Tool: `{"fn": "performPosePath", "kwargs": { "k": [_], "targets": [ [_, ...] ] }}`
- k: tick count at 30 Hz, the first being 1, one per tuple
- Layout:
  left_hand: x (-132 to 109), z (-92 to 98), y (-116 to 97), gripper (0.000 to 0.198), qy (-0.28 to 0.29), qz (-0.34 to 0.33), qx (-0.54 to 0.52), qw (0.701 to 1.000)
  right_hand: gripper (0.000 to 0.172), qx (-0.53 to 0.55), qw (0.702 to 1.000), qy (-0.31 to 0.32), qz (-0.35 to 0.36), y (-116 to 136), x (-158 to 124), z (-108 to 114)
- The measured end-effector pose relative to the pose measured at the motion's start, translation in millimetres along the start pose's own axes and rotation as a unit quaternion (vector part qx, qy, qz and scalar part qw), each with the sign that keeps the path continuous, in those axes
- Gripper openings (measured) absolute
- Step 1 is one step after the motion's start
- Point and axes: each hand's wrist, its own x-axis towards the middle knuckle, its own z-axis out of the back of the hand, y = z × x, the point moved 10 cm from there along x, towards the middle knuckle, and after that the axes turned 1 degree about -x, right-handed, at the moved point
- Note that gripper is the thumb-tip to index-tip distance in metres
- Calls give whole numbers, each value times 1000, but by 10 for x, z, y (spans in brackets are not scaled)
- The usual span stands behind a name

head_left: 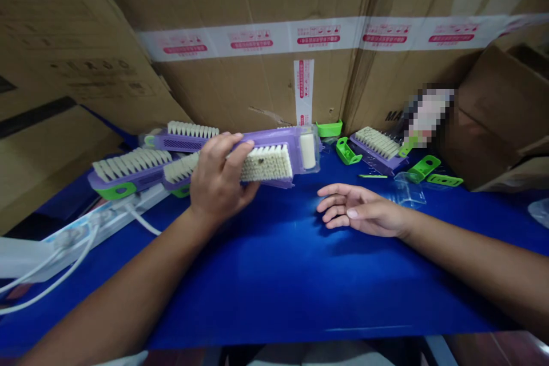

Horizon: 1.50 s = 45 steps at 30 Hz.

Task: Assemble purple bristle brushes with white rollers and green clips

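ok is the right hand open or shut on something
Open: the right hand is empty, its fingers loosely spread and holding nothing, over the blue table surface.

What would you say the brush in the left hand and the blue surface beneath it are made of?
The brush in the left hand looks like moulded purple plastic with a smooth finish, set with dense cream bristles whose fibre I cannot tell. The blue work surface looks like a glossy plastic sheet or laminate, judging by its even colour and bright sheen.
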Motion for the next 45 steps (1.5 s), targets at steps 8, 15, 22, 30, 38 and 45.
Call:
{"fn": "performPosePath", "kwargs": {
  "k": [8, 15, 22, 30, 38, 45],
  "targets": [
    [37, 57, 539, 84, 18, 39, 97, 994, 55, -10, 1000, 10, 4, -25, 19, 16],
    [49, 107, 810, 65, 94, 160, 175, 967, 53, -19, 1000, 13, 3, -34, 25, 19],
    [-136, 170, 1088, 65, 59, 161, 197, 965, 51, -23, 1000, 18, 2, -37, 10, 16],
    [-279, 290, 1429, 83, 240, 390, 233, 858, 49, -22, 999, 27, 5, -34, 20, 2],
    [-84, 198, 1016, 78, 263, 309, 236, 883, 49, -18, 999, 28, 8, -23, 13, 0],
    [-122, 135, 983, 83, 252, 324, 202, 889, 48, -19, 999, 25, 11, 2, 19, -27]
  ]
}}
